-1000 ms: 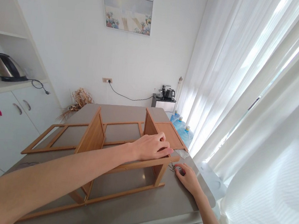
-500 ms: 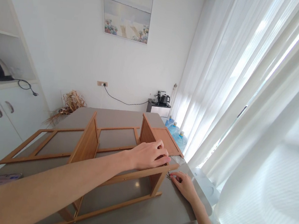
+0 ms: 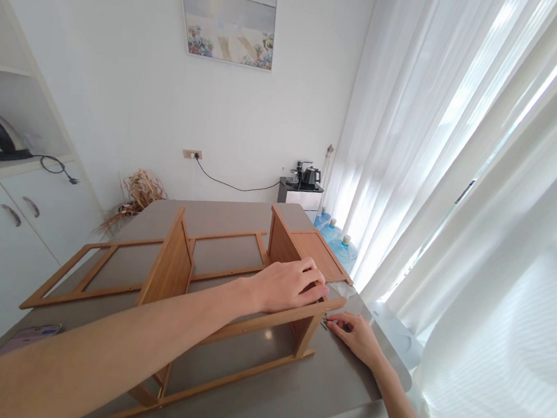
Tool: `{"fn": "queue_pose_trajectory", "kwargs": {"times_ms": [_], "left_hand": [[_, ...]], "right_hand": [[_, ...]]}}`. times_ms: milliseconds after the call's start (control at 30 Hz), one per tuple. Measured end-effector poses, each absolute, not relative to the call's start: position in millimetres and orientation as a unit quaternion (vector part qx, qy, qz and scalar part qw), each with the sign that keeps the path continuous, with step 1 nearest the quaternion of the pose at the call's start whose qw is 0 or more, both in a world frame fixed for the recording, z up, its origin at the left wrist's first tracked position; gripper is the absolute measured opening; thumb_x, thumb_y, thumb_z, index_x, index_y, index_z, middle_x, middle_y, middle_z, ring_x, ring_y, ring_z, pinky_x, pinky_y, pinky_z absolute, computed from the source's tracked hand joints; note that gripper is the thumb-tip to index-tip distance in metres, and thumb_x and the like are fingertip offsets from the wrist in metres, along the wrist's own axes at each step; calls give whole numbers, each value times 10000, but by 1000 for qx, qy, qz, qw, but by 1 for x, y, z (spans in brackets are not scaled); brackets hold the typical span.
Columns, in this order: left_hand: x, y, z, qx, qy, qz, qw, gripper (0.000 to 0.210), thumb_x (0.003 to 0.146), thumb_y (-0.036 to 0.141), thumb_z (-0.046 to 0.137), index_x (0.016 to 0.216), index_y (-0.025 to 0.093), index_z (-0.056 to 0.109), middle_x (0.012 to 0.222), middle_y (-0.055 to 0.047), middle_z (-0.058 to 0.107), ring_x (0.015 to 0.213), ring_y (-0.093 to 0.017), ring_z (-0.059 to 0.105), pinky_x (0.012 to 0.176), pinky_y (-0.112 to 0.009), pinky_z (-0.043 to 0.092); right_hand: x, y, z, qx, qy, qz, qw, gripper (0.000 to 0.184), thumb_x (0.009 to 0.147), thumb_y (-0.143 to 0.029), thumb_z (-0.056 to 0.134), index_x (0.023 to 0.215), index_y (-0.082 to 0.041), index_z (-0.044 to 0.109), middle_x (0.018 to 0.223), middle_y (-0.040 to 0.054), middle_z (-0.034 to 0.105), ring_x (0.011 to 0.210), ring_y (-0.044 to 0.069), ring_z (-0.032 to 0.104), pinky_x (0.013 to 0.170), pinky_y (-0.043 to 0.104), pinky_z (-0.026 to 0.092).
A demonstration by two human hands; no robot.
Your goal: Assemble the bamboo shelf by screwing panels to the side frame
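Observation:
A partly assembled wooden shelf unit [image 3: 266, 319] lies on its side on the grey table. My left hand [image 3: 291, 283] reaches across it, fingers curled over the long rail and the panel at its right end. Just right of that end, my right hand [image 3: 352, 331] is low at the tabletop, thumb and fingertips drawn together at a few small metal screws [image 3: 324, 322]. Those fingertips partly cover the screws, and I cannot tell whether any is lifted. A wooden divider panel [image 3: 170, 260] stands upright in the middle of the unit.
A flat wooden panel [image 3: 321, 254] and a clear plastic bag [image 3: 342, 289] lie beyond the right end. At the table's left are an open wooden frame [image 3: 94, 275] and a phone [image 3: 33, 335]. Water bottles [image 3: 343, 248] stand by the curtain [image 3: 391, 148].
The camera view has shifted slightly, so the table and unit appear farther right. My left hand keeps its place on the unit; my right hand stays at the screws with its fingers a little moved.

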State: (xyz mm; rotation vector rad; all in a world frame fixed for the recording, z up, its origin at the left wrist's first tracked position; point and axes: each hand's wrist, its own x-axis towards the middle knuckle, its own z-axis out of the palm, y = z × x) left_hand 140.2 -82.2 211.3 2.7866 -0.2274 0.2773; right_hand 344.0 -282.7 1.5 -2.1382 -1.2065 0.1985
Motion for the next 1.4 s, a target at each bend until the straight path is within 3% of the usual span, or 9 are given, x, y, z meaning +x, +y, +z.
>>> {"fn": "queue_pose_trajectory", "kwargs": {"times_ms": [267,367,467,567,667,767,900,1167,1400], "left_hand": [[140,-82,214,978,-98,89,161,423,1024,489,271,1062,267,629,1098,-20,527,800,-132,604,741,-286,501],[140,-83,214,979,-95,82,159,421,1025,489,264,1071,262,616,1105,-21,517,800,-128,598,737,-283,501],[140,-83,214,980,-96,78,157,410,1028,481,262,1072,264,607,1108,-18,508,819,-126,595,740,-276,497],[141,-84,213,980,-97,75,157,411,1030,479,257,1060,263,606,1105,-16,502,824,-125,591,737,-272,491],[142,-84,212,980,-96,75,156,406,1031,474,256,1051,260,600,1106,-13,500,813,-122,586,736,-274,488],[143,-84,212,980,-101,78,153,403,1033,464,258,1045,254,601,1103,-13,499,809,-120,581,750,-276,487],[143,-85,212,980,-102,83,152,399,1033,455,268,1043,245,607,1087,-20,496,820,-123,581,753,-271,487],[143,-83,210,979,-100,81,160,407,1028,477,273,1028,256,615,1083,-16,492,810,-124,587,786,-286,490],[143,-82,209,977,-97,90,167,399,1027,474,281,1062,257,613,1099,-23,504,850,-136,607,806,-293,504]], "right_hand": [[345,-285,0,-807,-435,74,392,400,838,-591,572,861,-241,765,932,56,695,751,189,612,703,318,476],[346,-288,2,-805,-404,62,430,451,868,-605,520,924,-212,735,1010,68,703,807,198,640,719,305,501],[340,-292,4,-802,-377,54,461,442,925,-560,445,1003,-197,686,955,73,720,838,200,657,756,305,516],[320,-295,4,-799,-374,65,467,412,930,-503,454,1167,-212,623,865,41,719,656,164,635,661,290,515],[294,-294,4,-797,-444,70,403,359,944,-374,422,1229,-254,604,841,5,696,589,138,601,648,272,496],[278,-286,4,-797,-517,37,309,318,937,-238,370,1082,-258,652,937,22,684,794,162,643,757,279,474],[277,-273,4,-817,-502,13,285,272,949,-220,354,927,-229,626,867,18,655,776,166,619,724,274,439],[282,-264,2,-814,-537,-16,219,263,944,-209,419,1068,-271,643,899,13,611,695,126,573,613,224,354],[287,-267,-3,-820,-528,-45,219,301,977,-232,372,1146,-272,618,904,28,602,714,148,600,627,245,403]]}}
